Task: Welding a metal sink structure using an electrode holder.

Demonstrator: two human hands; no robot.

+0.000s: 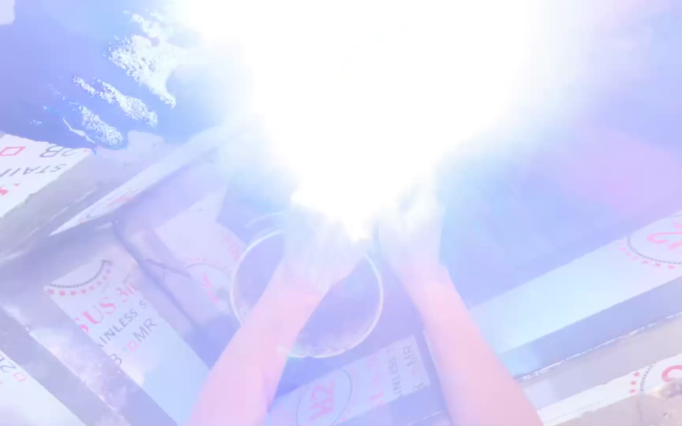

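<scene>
a round metal bowl (309, 292) sits down in a steel sink (57, 315) whose walls carry printed stickers; the bowl's inside looks dark and speckled, though what is in it cannot be told. both forearms reach forward over it, the left hand (313, 248) above the bowl's middle and the right hand (412, 233) at its right rim. a strong white glare washes out both hands, so whether the fingers are wide, narrow or holding anything cannot be told. a dark wet mass (80, 79) lies at the upper left, beyond the sink.
</scene>
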